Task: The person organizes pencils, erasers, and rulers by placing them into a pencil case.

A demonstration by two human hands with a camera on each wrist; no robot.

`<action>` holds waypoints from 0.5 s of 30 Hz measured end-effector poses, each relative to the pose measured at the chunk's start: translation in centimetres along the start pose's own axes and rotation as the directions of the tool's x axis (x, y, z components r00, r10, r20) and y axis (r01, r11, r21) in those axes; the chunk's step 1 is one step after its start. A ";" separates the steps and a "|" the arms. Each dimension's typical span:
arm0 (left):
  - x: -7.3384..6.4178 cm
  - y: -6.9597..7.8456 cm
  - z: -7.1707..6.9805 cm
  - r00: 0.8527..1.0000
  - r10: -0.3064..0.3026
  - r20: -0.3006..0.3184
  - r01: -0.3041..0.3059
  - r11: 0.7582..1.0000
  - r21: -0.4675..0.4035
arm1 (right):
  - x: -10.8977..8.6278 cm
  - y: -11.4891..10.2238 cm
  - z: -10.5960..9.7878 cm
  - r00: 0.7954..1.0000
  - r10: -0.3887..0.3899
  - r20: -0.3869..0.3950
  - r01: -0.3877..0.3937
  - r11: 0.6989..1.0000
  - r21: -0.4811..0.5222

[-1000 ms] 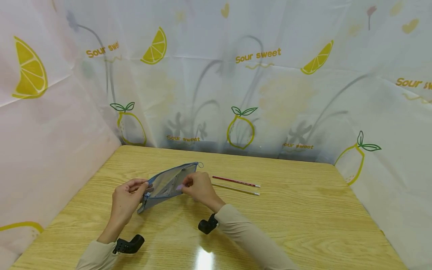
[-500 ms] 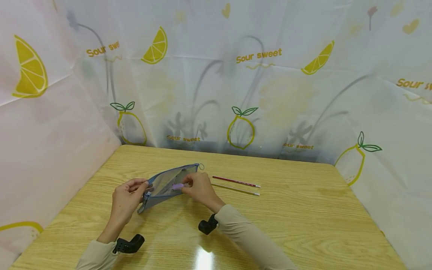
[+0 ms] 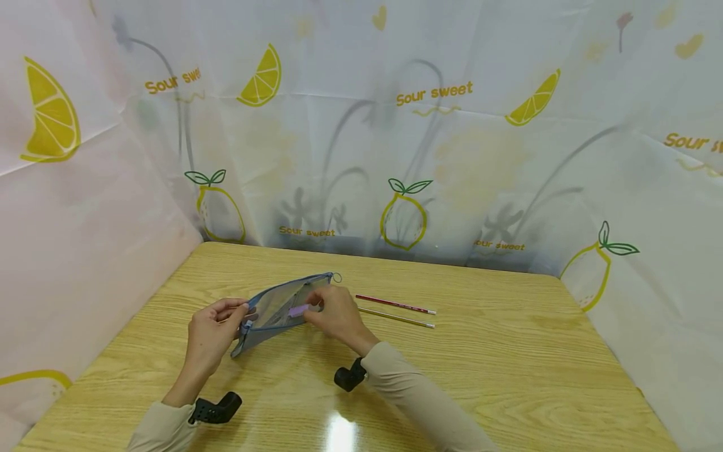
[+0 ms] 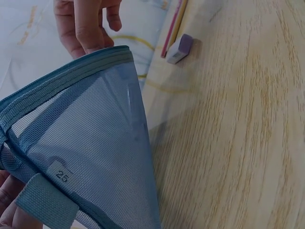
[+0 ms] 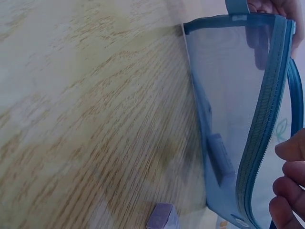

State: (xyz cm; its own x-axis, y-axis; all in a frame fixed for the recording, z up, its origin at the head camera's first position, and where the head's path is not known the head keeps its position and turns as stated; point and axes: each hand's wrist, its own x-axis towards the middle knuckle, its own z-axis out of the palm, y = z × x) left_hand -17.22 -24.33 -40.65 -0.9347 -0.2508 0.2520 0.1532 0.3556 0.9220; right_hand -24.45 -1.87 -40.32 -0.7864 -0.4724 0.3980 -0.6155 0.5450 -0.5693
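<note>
In the head view, a blue mesh pencil pouch (image 3: 271, 336) stands tilted with its zipper top spread wide. My left hand (image 3: 211, 333) pinches its left end by the fabric tab, where the left wrist view shows a "25" label (image 4: 62, 176). A purple eraser (image 3: 297, 311) shows inside the pouch; the right wrist view has this eraser (image 5: 220, 157) low behind the mesh. My right hand (image 3: 337, 317) is at the mouth, fingers loosely bent, and the right wrist view shows nothing between these fingers (image 5: 288, 191).
A red pencil (image 3: 395, 304) and a gold pencil (image 3: 398, 317) lie side by side on the wooden table (image 3: 508, 351), right of the pouch. Near them lies another purple-and-white eraser (image 4: 180, 49), behind my right hand in the head view. A printed curtain (image 3: 339, 157) surrounds the table.
The purple eraser, mostly covered by my right fingers a second ago, has come away from them into the pouch. Both hands have stayed nearly in place.
</note>
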 end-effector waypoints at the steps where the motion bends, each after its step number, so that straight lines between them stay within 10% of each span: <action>1: 0.0 0.0 0.0 1.000 0.000 0.000 0.000 1.000 0.000 | 0.0 0.0 -0.1 1.000 0.003 0.002 -0.003 1.000 -0.009; 15: 0.1 0.2 -0.1 0.999 -0.015 -0.037 0.016 0.999 0.035 | -0.4 0.1 -0.9 1.000 -0.004 -0.009 0.004 1.000 -0.001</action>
State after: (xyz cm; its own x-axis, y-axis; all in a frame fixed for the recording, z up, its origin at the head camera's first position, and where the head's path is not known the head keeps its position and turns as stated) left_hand -17.27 -24.37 -40.44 -0.9243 -0.2893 0.2489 0.1265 0.3832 0.9150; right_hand -24.26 -1.04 -39.85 -0.7846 -0.4684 0.4062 -0.6184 0.5438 -0.5674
